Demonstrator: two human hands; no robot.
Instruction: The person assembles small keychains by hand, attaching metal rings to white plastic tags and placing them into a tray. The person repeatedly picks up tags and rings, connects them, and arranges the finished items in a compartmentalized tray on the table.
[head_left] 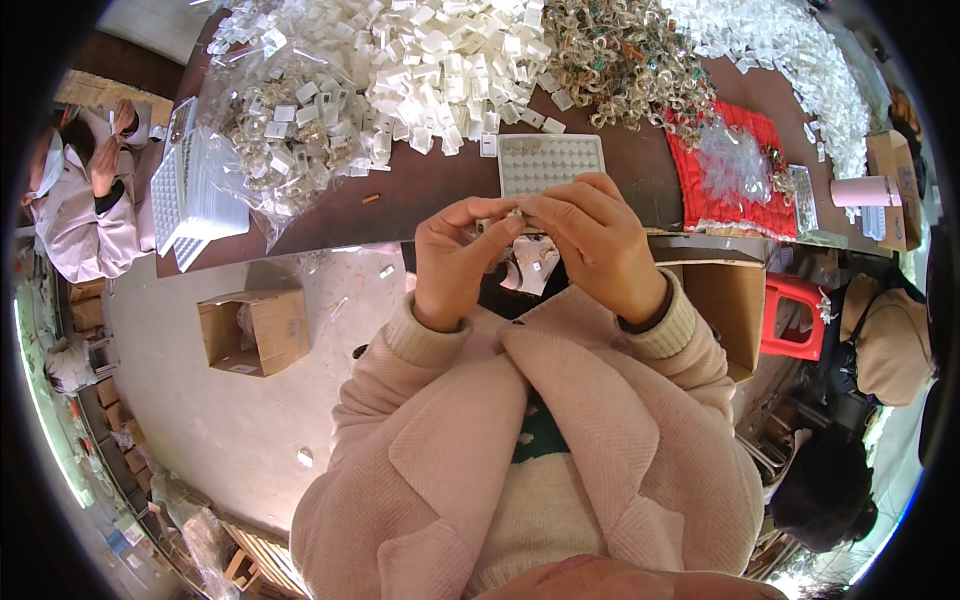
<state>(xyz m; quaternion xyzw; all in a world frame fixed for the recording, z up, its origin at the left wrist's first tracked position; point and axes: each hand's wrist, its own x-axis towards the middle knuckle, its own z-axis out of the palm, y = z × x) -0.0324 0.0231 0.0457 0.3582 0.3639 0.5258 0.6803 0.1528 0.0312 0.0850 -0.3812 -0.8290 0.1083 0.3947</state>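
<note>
Above the table's near edge, my left hand [450, 262] and my right hand [602, 248] meet in front of my chest. A small shiny metallic piece [515, 213] is pinched between the thumb and index finger of my left hand. The right fingertips press against it from the other side and cover part of it, so its exact kind is hard to make out. Just beyond the fingers lies a white tray [551, 188] with rows of small slots. Behind it rise a heap of white plastic pieces [450, 75] and a pile of rings [630, 65], some with coloured stones.
Stacked white trays [200, 205] stand at the table's left edge beside a clear bag [290, 125] of small parts. A red cloth [735, 165] carries clear plastic pieces. Below are a cardboard box [255, 330] and a red stool [793, 315]. Another person [95, 225] sits at left.
</note>
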